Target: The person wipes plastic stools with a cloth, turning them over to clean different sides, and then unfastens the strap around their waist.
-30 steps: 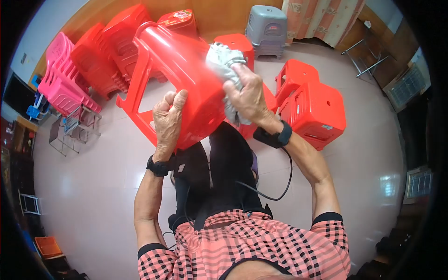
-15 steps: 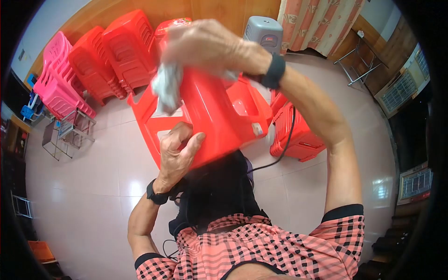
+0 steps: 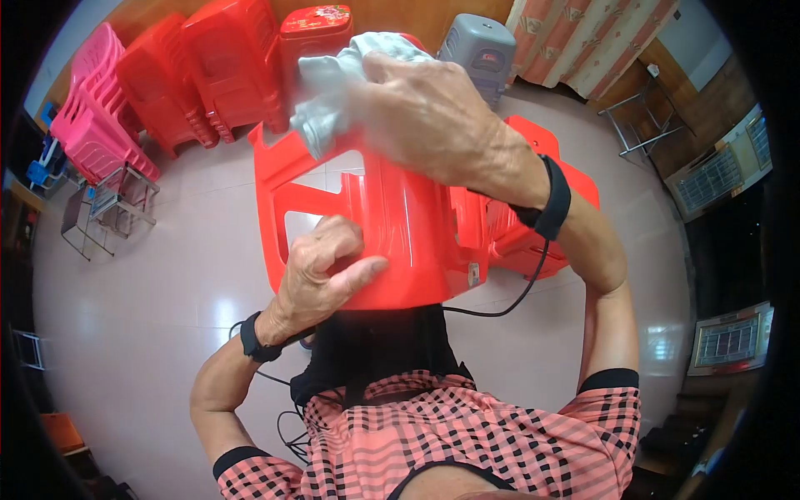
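A red plastic chair (image 3: pixel 408 242) with cut-out openings is tilted in front of my lap. My left hand (image 3: pixel 321 271) is closed around its near left edge, thumb lying on the red surface. On the chair's far part, my right hand (image 3: pixel 437 125) presses a pale grey-white cloth (image 3: pixel 321 125); the fingers are partly blurred and hidden by the cloth. A small label (image 3: pixel 473 274) is stuck near the chair's lower right corner.
Stacked red chairs (image 3: pixel 229 71) and pink chairs (image 3: pixel 96 125) stand at the back left. A grey stool (image 3: pixel 479 50) is behind, near a patterned curtain (image 3: pixel 575 37). More red plastic seats (image 3: pixel 542 242) stand at right. A black cable (image 3: pixel 508 310) hangs beside my legs.
My right hand has moved right and slightly nearer with the cloth. The chair has turned a little and shifted, with my left hand still gripping its edge.
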A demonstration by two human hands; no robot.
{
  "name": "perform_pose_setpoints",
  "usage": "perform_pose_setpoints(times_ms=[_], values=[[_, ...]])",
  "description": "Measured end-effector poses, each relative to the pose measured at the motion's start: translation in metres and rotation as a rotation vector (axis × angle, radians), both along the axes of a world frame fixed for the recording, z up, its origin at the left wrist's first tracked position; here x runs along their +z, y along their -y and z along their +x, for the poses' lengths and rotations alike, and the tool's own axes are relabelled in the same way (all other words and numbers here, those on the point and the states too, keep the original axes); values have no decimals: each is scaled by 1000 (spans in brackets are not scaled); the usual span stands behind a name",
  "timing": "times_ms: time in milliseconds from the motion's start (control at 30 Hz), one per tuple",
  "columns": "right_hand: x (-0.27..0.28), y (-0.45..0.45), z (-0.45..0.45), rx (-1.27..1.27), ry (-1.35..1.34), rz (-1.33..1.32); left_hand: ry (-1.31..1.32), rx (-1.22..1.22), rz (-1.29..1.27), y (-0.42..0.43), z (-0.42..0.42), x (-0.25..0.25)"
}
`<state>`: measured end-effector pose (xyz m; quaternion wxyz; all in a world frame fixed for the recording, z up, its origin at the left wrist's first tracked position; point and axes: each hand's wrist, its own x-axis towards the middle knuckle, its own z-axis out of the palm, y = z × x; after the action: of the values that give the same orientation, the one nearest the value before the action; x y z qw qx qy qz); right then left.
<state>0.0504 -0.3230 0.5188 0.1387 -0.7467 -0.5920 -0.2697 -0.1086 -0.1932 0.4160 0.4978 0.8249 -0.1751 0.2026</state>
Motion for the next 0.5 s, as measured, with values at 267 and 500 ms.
perform_pose_setpoints(times_ms=[267, 500], values=[[-10, 3, 97, -167, -370, 592, -8, 12, -31, 6, 5, -2], [12, -3, 163, 192, -743, 1340, -28, -59, 0, 11, 6, 0]])
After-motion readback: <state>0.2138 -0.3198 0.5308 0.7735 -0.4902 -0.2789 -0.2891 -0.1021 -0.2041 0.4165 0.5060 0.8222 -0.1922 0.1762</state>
